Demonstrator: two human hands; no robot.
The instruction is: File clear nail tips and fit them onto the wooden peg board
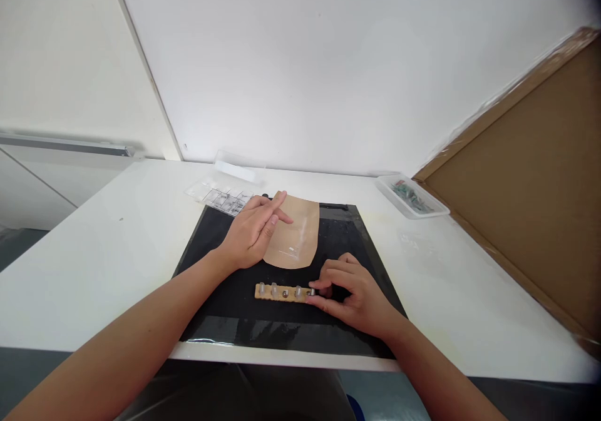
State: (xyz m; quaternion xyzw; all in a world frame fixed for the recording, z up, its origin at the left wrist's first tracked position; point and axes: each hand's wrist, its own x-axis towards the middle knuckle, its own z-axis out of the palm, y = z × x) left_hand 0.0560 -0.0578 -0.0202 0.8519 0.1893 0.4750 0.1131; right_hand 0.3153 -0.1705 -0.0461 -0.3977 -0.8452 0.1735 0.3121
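Note:
A narrow tan strip [282, 293] studded with several small metal and clear pegs lies on a black mat [225, 308]. My right hand [350, 293] pinches the strip's right end between thumb and fingers. My left hand [251, 230] rests flat, fingers together, on the left edge of a tan pouch [298, 233] with a clear window, which lies on the mat just behind the strip.
A clear compartment box [218, 196] with small parts sits behind the mat at the left. A white tray [412, 197] holding greenish bits stands at the back right. A large brown board [530, 183] leans against the wall on the right. The white table's front edge [282, 360] is close to me.

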